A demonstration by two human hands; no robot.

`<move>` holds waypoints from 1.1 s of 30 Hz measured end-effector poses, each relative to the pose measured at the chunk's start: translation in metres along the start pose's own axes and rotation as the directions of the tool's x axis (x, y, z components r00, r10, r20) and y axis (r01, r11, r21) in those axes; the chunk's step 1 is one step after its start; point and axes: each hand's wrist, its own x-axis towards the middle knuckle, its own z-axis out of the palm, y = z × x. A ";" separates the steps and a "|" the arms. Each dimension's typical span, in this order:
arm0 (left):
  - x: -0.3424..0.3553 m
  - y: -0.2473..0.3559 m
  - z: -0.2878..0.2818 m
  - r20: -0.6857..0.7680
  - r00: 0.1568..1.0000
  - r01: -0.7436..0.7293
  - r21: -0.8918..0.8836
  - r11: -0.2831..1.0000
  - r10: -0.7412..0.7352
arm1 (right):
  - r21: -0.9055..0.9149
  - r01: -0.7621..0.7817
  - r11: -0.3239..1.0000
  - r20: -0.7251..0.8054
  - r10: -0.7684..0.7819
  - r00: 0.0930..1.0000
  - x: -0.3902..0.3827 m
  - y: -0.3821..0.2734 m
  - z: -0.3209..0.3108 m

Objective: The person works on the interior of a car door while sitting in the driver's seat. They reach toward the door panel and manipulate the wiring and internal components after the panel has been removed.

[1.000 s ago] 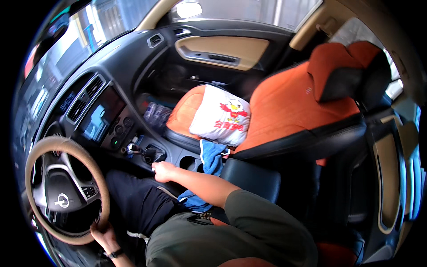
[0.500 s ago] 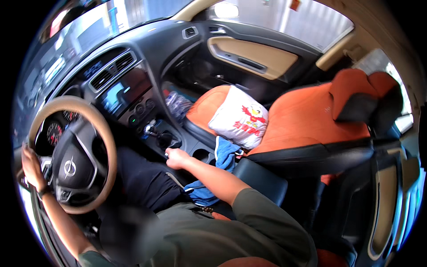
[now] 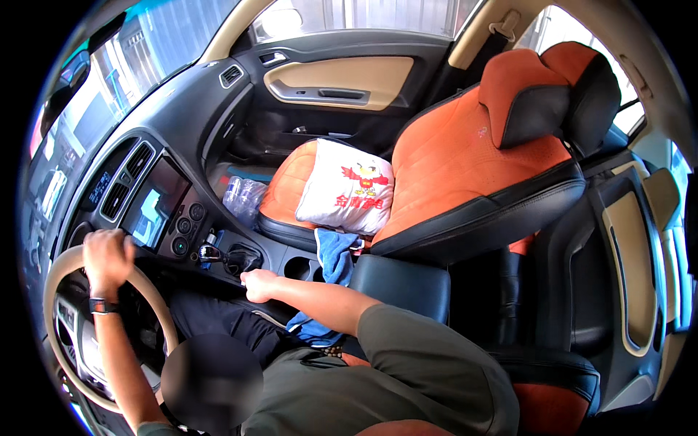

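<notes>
My left hand [image 3: 108,257], a little blurred, is closed over the top of the beige-rimmed steering wheel [image 3: 158,302]. A dark watch sits on that wrist. My right arm reaches across to the centre console, where my right hand [image 3: 259,285] is a fist, seemingly around the handbrake lever, most of which the hand hides. Just ahead of this fist are the gear lever [image 3: 211,253] and its dark boot. Two cup holders [image 3: 298,269] lie beyond my right forearm, and a blue cloth [image 3: 337,256] hangs next to them.
A white pillow [image 3: 345,185] with a red cartoon bird rests on the orange passenger seat [image 3: 451,182]. Wrapped clear bottles [image 3: 243,198] stand in that footwell. A black armrest [image 3: 401,287] is behind the cup holders. The centre screen [image 3: 155,207] is lit.
The steering wheel has turned clockwise, and my left hand has gone from its left side to its top. My right hand stays closed at the console. The view has swung right.
</notes>
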 end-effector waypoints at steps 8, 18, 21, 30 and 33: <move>-0.093 0.124 0.032 0.238 0.937 -0.215 -0.189 0.958 0.257 | -0.047 0.007 0.999 -0.018 -0.008 1.000 0.002 0.004 0.003; -0.200 0.119 0.019 0.076 0.961 -0.222 -0.369 0.902 0.268 | -0.089 0.003 0.996 0.001 -0.003 1.000 -0.002 -0.013 -0.006; -0.178 0.115 0.024 0.037 0.967 -0.229 -0.316 0.921 0.253 | -0.168 0.012 0.986 0.002 -0.012 1.000 0.007 -0.017 0.000; -0.061 0.080 0.023 -0.432 0.897 -0.238 -0.297 0.925 0.092 | -0.176 0.152 0.973 -0.064 -0.166 0.984 0.000 0.005 0.002; -0.041 0.047 0.015 -0.355 0.933 -0.131 -0.174 0.976 0.062 | -0.168 0.117 0.979 -0.045 -0.127 0.991 -0.003 0.002 0.004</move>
